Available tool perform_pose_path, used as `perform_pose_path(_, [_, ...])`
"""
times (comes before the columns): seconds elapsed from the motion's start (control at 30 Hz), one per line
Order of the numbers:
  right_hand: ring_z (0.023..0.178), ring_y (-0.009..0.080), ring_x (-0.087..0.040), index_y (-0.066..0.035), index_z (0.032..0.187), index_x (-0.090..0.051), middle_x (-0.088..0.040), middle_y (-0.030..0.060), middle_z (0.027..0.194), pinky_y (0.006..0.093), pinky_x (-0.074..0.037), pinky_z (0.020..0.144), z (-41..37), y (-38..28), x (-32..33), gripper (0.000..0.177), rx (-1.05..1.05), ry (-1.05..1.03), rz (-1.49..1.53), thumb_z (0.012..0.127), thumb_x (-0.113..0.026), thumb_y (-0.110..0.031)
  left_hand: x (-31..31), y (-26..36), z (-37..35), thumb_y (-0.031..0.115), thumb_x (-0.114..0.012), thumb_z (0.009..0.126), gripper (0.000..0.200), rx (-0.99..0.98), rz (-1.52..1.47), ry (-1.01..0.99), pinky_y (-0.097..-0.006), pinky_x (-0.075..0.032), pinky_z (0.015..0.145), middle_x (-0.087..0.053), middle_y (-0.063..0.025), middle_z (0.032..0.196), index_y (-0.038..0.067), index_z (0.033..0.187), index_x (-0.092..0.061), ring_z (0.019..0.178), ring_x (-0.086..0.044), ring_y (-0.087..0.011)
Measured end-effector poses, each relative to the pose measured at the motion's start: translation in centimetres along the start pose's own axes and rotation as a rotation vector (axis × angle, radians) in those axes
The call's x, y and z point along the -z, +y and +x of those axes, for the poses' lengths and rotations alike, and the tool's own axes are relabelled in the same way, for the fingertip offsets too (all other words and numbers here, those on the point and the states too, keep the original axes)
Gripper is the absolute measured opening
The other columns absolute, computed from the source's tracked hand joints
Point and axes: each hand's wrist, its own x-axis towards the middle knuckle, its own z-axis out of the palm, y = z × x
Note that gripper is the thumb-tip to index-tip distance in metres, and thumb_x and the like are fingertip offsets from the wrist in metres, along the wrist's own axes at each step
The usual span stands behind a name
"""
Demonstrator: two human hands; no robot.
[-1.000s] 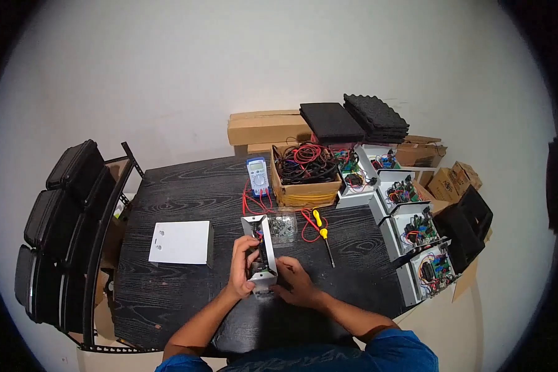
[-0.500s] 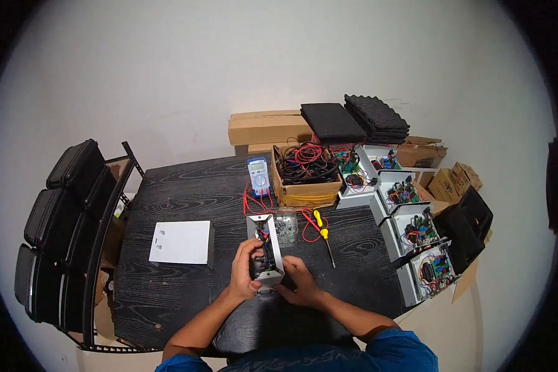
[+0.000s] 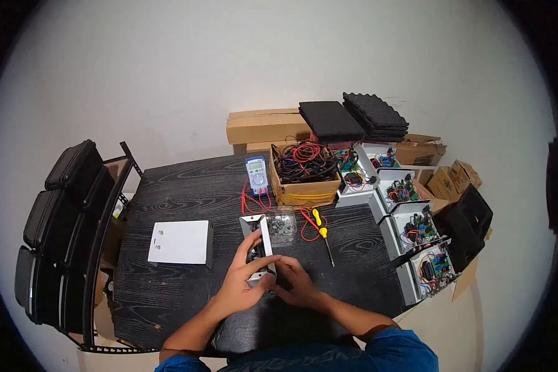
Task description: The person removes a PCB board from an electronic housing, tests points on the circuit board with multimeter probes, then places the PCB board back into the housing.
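Observation:
A narrow white metal case point(image 3: 266, 240) stands with its open side toward me, dark parts and wiring partly visible inside. My left hand point(image 3: 245, 280) grips its left side and near end, with fingers reaching across the opening. Against the near right corner is my right hand point(image 3: 296, 283), its fingers bent around the case and meeting the left hand's fingertips. Just beyond the case lies a clear plastic tray of small parts point(image 3: 283, 224). A white metal cover point(image 3: 180, 242) rests on the table to the left.
Behind are a multimeter point(image 3: 257, 175) with red leads and a cardboard box of cables point(image 3: 305, 192). To the right lies a yellow-handled screwdriver point(image 3: 327, 243). Several open white cases with circuit boards point(image 3: 418, 226) line the table's right edge. Black cases point(image 3: 53, 217) fill the left shelf.
My left hand has shifted right over the near end of the case, its fingers now spanning the opening. The case has turned slightly and moved a little left.

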Motion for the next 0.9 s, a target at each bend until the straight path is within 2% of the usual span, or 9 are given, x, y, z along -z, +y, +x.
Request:
perform_pose_path(0.13, [0.137,0.0382,-0.051,-0.005,0.163,-0.034,-0.047,0.0210,0.148,0.0439,-0.049,0.111,-0.2,0.0,0.0,0.091,-0.023,-0.003,0.042,0.087,-0.083,-0.008,0.1,1.1,0.1,0.017,-0.069,0.097,0.036,0.077,-0.160,0.003,-0.0526,-0.028,0.127,-0.021,-0.0289,0.171,0.006,0.131,-0.074,0.158,-0.029,-0.0454])
perform_pose_path(0.23, [0.137,0.0376,-0.052,-0.005,0.162,-0.036,-0.047,0.0209,0.148,0.0433,-0.050,0.110,0.0,0.0,0.0,0.089,0.012,0.003,-0.003,0.087,-0.084,-0.008,0.9,1.1,0.2,0.014,-0.071,0.096,0.038,-0.034,0.111,-0.032,-0.0477,-0.041,0.120,-0.021,-0.0310,0.171,0.005,0.133,-0.072,0.156,-0.032,-0.0463])
perform_pose_path(0.33, [0.136,0.0380,-0.052,-0.005,0.161,-0.038,-0.047,0.0214,0.148,0.0434,-0.051,0.109,0.1,-0.2,-0.1,0.088,0.025,0.021,-0.025,0.086,-0.084,-0.007,0.7,1.1,0.2,0.013,-0.070,0.097,0.039,-0.005,0.001,-0.040,-0.0442,-0.048,0.114,-0.021,-0.0313,0.171,0.003,0.134,-0.069,0.154,-0.037,-0.0446])
perform_pose_path(0.43, [0.129,0.0373,-0.059,-0.004,0.156,-0.044,-0.055,0.0209,0.141,0.0422,-0.053,0.105,0.7,-0.5,0.6,0.083,-0.025,-0.003,0.035,0.084,-0.084,-0.006,0.8,1.0,0.0,0.010,-0.069,0.097,0.039,0.012,-0.010,-0.060,-0.0420,-0.052,0.109,-0.022,-0.0308,0.171,0.001,0.135,-0.067,0.151,-0.043,-0.0428])
perform_pose_path(0.53, [0.116,0.0344,-0.067,-0.005,0.147,-0.057,-0.067,0.0176,0.123,0.0407,-0.056,0.098,2.6,0.5,3.1,0.065,-0.040,-0.038,0.066,0.086,-0.081,-0.010,0.8,1.1,-0.1,0.006,-0.068,0.096,0.039,0.064,-0.124,-0.072,-0.0415,-0.053,0.106,-0.023,-0.0305,0.171,-0.001,0.134,-0.066,0.148,-0.048,-0.0410])
perform_pose_path(0.67, [0.088,0.0258,-0.069,-0.002,0.126,-0.070,-0.071,0.0132,0.099,0.0357,-0.056,0.082,7.4,3.5,5.7,0.036,-0.202,0.127,-0.108,0.091,-0.072,-0.007,1.1,1.4,0.0,0.004,-0.068,0.095,0.038,0.082,-0.092,-0.105,-0.0411,-0.056,0.103,-0.023,-0.0312,0.171,-0.002,0.133,-0.066,0.143,-0.055,-0.0394])
perform_pose_path(0.73, [0.102,0.0361,-0.071,-0.004,0.124,-0.071,-0.073,0.0168,0.108,0.0432,-0.057,0.090,9.9,4.4,7.1,0.031,-0.270,0.008,-0.253,0.094,-0.070,-0.012,1.1,1.5,0.2,0.004,-0.068,0.094,0.038,0.076,-0.095,-0.098,-0.0405,-0.057,0.101,-0.023,-0.0314,0.171,-0.003,0.132,-0.066,0.139,-0.059,-0.0382])
perform_pose_path(0.83, [0.101,0.0395,-0.072,-0.002,0.114,-0.075,-0.074,0.0219,0.107,0.0486,-0.058,0.087,11.1,11.3,5.2,0.024,-0.183,-0.146,-0.439,0.094,-0.069,-0.013,1.1,1.2,0.2,0.002,-0.068,0.093,0.038,0.060,-0.081,-0.101,-0.0399,-0.058,0.099,-0.024,-0.0314,0.170,-0.003,0.131,-0.066,0.132,-0.064,-0.0363])
perform_pose_path(0.9, [0.098,0.0413,-0.074,0.001,0.108,-0.076,-0.074,0.0249,0.103,0.0516,-0.059,0.086,12.7,13.4,3.6,0.021,-0.282,-0.327,-0.551,0.092,-0.068,-0.011,1.1,1.3,0.2,0.001,-0.068,0.093,0.038,0.077,-0.074,-0.110,-0.0399,-0.058,0.099,-0.024,-0.0312,0.170,-0.003,0.130,-0.066,0.131,-0.065,-0.0356])
